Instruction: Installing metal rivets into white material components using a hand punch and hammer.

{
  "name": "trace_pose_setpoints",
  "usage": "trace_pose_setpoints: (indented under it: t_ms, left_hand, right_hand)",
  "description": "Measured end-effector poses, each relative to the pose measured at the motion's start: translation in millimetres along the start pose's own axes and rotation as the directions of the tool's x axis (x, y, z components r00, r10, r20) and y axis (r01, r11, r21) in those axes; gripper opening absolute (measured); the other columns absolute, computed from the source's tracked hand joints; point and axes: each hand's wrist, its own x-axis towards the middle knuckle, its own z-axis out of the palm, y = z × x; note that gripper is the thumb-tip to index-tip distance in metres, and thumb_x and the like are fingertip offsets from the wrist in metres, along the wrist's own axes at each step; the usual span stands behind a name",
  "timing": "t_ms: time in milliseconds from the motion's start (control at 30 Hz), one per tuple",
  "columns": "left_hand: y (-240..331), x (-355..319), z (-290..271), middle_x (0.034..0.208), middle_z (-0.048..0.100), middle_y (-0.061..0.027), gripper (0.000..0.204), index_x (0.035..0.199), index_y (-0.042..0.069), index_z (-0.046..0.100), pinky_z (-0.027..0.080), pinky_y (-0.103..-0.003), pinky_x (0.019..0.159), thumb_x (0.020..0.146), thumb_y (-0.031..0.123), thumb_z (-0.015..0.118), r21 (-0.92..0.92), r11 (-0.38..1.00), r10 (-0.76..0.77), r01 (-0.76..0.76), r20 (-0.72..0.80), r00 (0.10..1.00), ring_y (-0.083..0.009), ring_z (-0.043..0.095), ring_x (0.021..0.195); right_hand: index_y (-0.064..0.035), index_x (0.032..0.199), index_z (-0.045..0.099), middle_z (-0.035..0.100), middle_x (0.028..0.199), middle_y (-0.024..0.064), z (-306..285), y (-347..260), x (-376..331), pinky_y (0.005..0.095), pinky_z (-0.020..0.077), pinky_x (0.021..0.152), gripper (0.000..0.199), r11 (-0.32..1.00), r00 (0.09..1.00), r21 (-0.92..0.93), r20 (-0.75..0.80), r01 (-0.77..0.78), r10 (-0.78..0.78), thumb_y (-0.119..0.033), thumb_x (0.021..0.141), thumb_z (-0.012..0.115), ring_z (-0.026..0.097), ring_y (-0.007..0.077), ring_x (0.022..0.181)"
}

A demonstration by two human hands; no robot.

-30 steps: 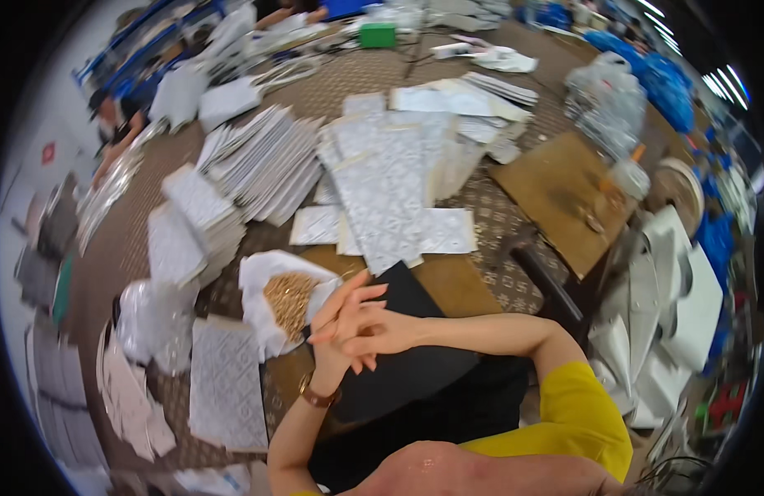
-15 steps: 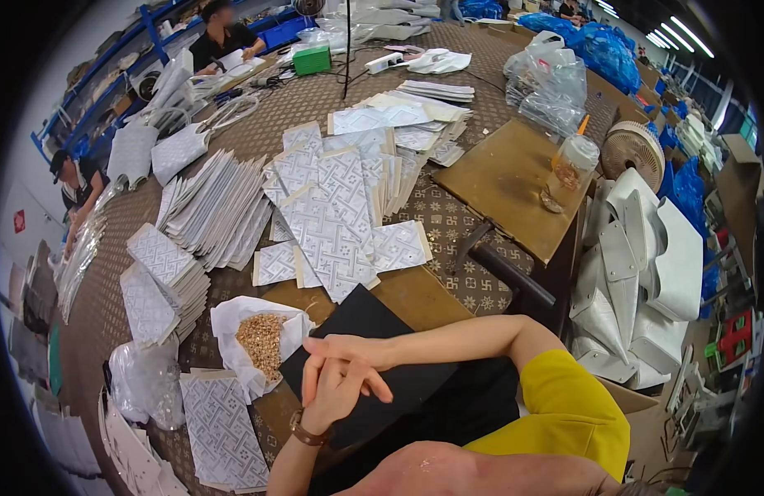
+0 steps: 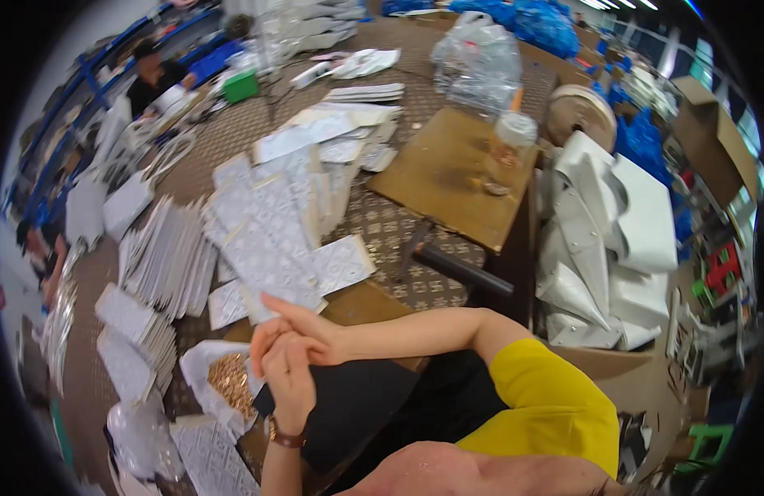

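My left hand (image 3: pixel 288 379), with a brown-strapped watch at its wrist, comes up from the lower edge. From the right, my right hand (image 3: pixel 309 332) reaches across to meet it. The two hands touch, fingers overlapping, and no object shows between them. My right index finger points outward; my left fingers lie against the right palm, partly hidden. Below them is a black sheet (image 3: pixel 361 405). Close by on the left, small gold-coloured pieces (image 3: pixel 231 382) lie heaped in white paper (image 3: pixel 198 360). Beyond the fingertips spread white-and-silver patterned panels (image 3: pixel 262 227).
Stacks of pale panels (image 3: pixel 169 260) stand at left. A brown board (image 3: pixel 448 169) carries a clear jar (image 3: pixel 514 136), with a hammer (image 3: pixel 460 269) in front. White bag-like pieces (image 3: pixel 609 240) fill a carton at right. Two people sit at the far left.
The view has swung, shifting the scene leftward. My hands have moved from lying crossed to an upward-pointing touch, with the right index finger now stretched out.
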Motion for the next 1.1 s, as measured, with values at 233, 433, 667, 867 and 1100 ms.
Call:
trace_pose_setpoints:
  t_ms: [233, 433, 667, 867, 1100]
  left_hand:
    - [18.2, -3.5, 11.3, 0.116, 0.057, -0.0172, 0.047, 0.133, 0.001, 0.059, 0.048, -0.043, 0.088, 0.095, 0.027, 0.071, 0.323, 0.934, 0.103, -0.153, 0.165, 0.981, -0.0321, 0.059, 0.107]
    - [16.8, -15.2, 17.5, 0.123, 0.054, -0.0181, 0.058, 0.141, 0.007, 0.056, 0.046, -0.041, 0.091, 0.089, 0.022, 0.077, 0.547, 0.768, 0.257, -0.332, 0.212, 0.943, -0.0324, 0.055, 0.108]
    - [-1.0, -39.6, 11.5, 0.129, 0.052, -0.0186, 0.064, 0.139, 0.013, 0.057, 0.049, -0.045, 0.087, 0.083, 0.026, 0.085, 0.637, 0.694, 0.37, -0.336, 0.084, 0.925, -0.0382, 0.057, 0.11]
    - [-2.3, -32.0, 23.6, 0.135, 0.051, -0.0151, 0.068, 0.138, 0.016, 0.059, 0.052, -0.044, 0.084, 0.078, 0.028, 0.089, 0.658, 0.552, 0.513, -0.512, 0.216, 0.831, -0.0352, 0.059, 0.108]
    - [13.9, -37.1, 25.4, 0.137, 0.05, -0.0107, 0.062, 0.138, 0.022, 0.064, 0.053, -0.043, 0.088, 0.08, 0.026, 0.087, 0.67, 0.573, 0.448, -0.472, 0.225, 0.865, -0.0338, 0.057, 0.111]
  right_hand:
    - [-0.0023, 0.071, 0.062, 0.061, 0.056, 0.0136, -44.5, 6.8, 31.1, 0.0334, 0.0533, 0.053, 0.083, 0.996, 0.975, 0.054, 0.206, 0.068, -0.078, -0.076, 0.1, 0.037, 0.061, 0.0246, 0.049]
    - [-0.0051, 0.062, 0.056, 0.058, 0.052, 0.0117, -37.0, 17.6, 20.3, 0.0322, 0.0495, 0.044, 0.081, 0.987, 0.937, -0.042, 0.321, 0.158, -0.136, -0.075, 0.1, 0.039, 0.055, 0.0218, 0.041]
    - [-0.0095, 0.051, 0.048, 0.051, 0.048, 0.0056, 8.8, 20.1, -1.5, 0.0314, 0.0487, 0.049, 0.08, 0.994, 0.997, 0.088, 0.048, -0.067, 0.063, -0.07, 0.103, 0.039, 0.05, 0.0196, 0.041]
    - [-0.0115, 0.05, 0.042, 0.045, 0.046, 0.0026, -16.2, 26.4, 4.7, 0.0297, 0.0429, 0.047, 0.078, 1.0, 0.965, 0.025, 0.263, -0.006, 0.0, -0.067, 0.105, 0.037, 0.045, 0.0158, 0.042]
    - [-0.0117, 0.052, 0.042, 0.043, 0.046, 0.0024, -9.4, 22.3, 1.9, 0.0306, 0.0432, 0.048, 0.076, 0.998, 0.972, -0.048, 0.233, -0.03, 0.04, -0.066, 0.105, 0.04, 0.046, 0.0166, 0.043]
